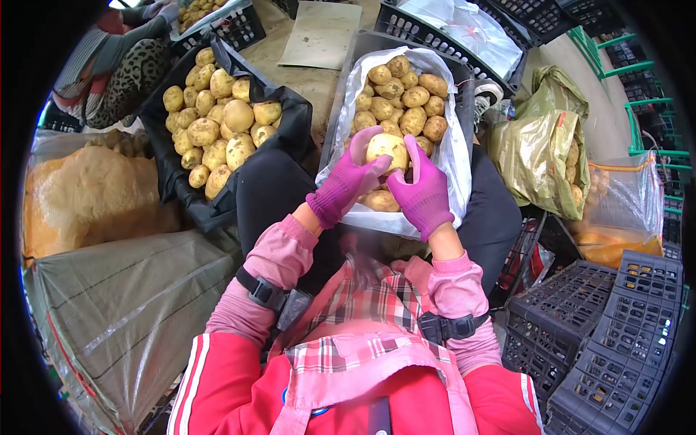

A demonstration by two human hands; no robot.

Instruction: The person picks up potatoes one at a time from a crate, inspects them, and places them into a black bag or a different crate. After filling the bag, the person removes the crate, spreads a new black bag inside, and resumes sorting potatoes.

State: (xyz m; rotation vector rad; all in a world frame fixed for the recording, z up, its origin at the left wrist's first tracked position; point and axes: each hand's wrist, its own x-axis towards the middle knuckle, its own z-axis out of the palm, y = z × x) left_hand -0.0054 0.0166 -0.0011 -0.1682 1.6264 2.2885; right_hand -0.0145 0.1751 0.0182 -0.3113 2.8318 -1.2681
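Between my two hands, in magenta knit gloves, is a pale yellow potato [387,152] with some brown marks. My left hand [353,174] grips its left side, and my right hand [422,187] grips its right side. Both are above a dark crate lined with a white plastic sheet [459,156]. Brown, soil-marked potatoes [415,96] fill much of that crate, with another potato [380,201] lying below my hands. To the left, a container lined with black cloth [293,109] holds a heap of yellow potatoes [238,116].
Full sacks [533,145] stand at the right, above stacked black crates [565,297]. A grey-green tarp [138,290] and an orange mesh sack [94,196] lie at the left. Another person's sleeve [90,61] shows at the upper left, and cardboard [321,34] lies ahead.
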